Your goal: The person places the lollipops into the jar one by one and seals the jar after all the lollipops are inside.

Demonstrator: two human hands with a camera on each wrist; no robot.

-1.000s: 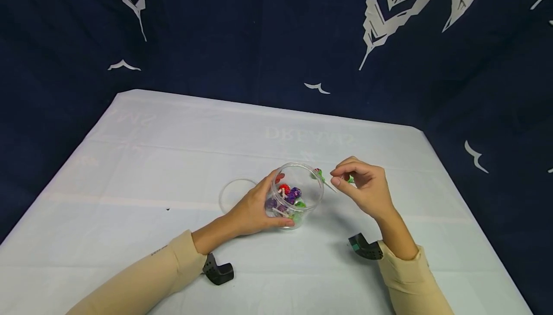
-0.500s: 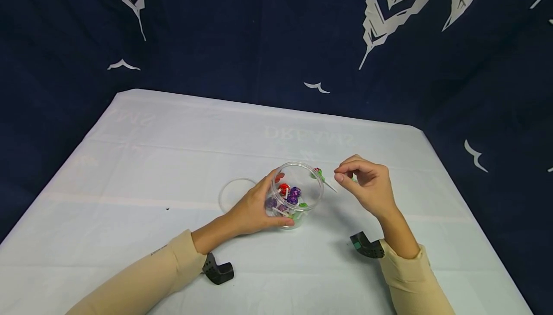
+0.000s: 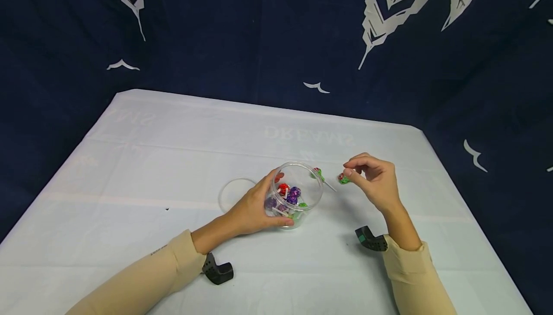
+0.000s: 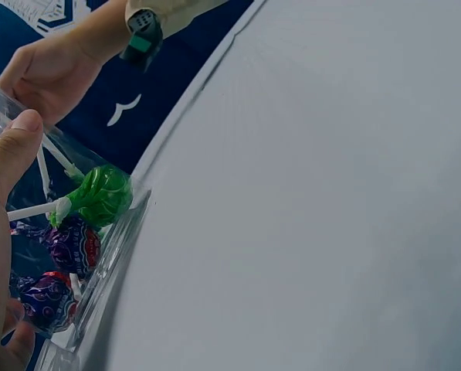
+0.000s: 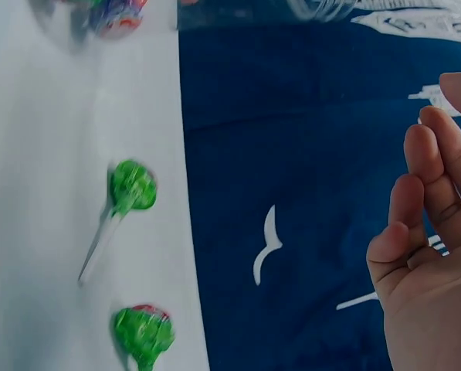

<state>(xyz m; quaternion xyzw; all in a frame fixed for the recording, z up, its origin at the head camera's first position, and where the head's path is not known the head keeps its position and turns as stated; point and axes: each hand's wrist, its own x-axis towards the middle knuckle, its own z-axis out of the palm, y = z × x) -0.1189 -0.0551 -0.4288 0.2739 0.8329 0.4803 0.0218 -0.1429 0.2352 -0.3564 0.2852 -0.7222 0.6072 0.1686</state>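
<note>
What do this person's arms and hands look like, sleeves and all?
The left sleeve and right sleeve are beige, the left with small dark print. A black angled device sits by each wrist, the right one with a green patch. The left hand and right hand are gloveless.

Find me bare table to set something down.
Free: the far white table, between jar and blue cloth, plus the near strip between the sleeves. Crowded: around the jar in the left hand, with a pale ring to its left, two green lollipops and the right hand to its right.
</note>
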